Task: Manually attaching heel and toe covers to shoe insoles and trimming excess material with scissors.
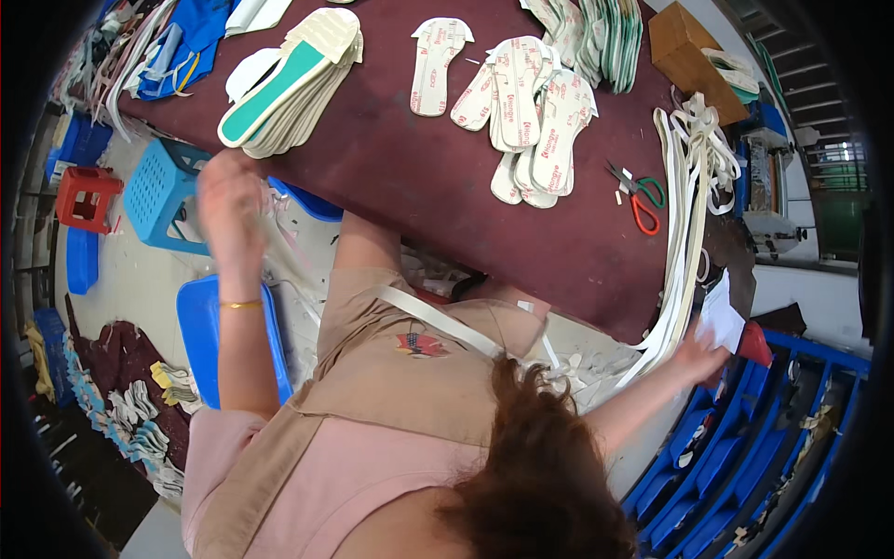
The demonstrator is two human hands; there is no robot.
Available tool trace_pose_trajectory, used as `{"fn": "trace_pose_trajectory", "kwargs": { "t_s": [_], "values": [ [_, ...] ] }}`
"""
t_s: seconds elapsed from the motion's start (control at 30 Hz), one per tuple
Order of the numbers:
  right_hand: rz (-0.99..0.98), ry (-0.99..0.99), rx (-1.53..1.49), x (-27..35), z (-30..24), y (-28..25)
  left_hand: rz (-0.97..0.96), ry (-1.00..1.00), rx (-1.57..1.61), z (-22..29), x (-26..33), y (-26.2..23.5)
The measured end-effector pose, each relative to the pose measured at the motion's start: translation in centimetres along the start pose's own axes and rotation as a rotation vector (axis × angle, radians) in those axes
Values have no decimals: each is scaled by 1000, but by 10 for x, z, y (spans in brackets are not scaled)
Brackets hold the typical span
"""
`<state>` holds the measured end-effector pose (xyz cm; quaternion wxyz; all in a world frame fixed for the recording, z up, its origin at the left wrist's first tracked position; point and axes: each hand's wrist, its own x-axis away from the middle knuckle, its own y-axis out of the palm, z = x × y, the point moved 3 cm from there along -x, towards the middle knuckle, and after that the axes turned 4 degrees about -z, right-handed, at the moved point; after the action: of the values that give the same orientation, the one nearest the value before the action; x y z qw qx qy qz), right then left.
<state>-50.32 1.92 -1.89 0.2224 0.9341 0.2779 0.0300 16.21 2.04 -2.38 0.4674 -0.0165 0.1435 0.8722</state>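
My left hand (231, 200) is raised just off the table's left edge, its fingers smeared by motion; I see nothing clear in it. Beyond it lies a stack of insoles (312, 84), the top one partly green. Out to the right, my right hand (700, 357) is beside a white flat piece (722, 319) that covers its fingers, so its grip is hidden. A red piece (754, 346) shows next to it. On the table (372, 177), a loose pile of white insoles with red print (519, 93) lies near a single insole (435, 70).
Scissors with red and green handles (637, 196) lie open on the table's right. Long white strips (684, 233) hang over that edge. A brown box (694, 51) stands behind. A blue slatted rack (745, 447) is at lower right; a blue stool (163, 196) stands left.
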Motion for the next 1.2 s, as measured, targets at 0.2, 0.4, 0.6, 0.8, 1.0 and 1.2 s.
{"fn": "trace_pose_trajectory", "kwargs": {
  "t_s": [0.2, 0.4, 0.6, 0.8, 1.0, 1.2],
  "values": [
    [-1268, 781, -493, 282, 98, 230, -1252, 241, -30, 6, 4, 183],
    [-1177, 805, -321, 260, 104, 216, -657, 137, -649, -109, -112, 243],
    [-1290, 536, 66, 257, 100, 234, -271, -10, -1214, -181, -170, 211],
    [-1222, 373, 294, 219, 144, 261, -605, -627, 375, -88, -45, 175],
    [-1674, -230, 191, 236, 124, 290, -594, -823, 384, -61, 9, 139],
    [-1143, 1184, -251, 259, 104, 255, -566, 37, -394, -31, 23, 155]
  ]
}}
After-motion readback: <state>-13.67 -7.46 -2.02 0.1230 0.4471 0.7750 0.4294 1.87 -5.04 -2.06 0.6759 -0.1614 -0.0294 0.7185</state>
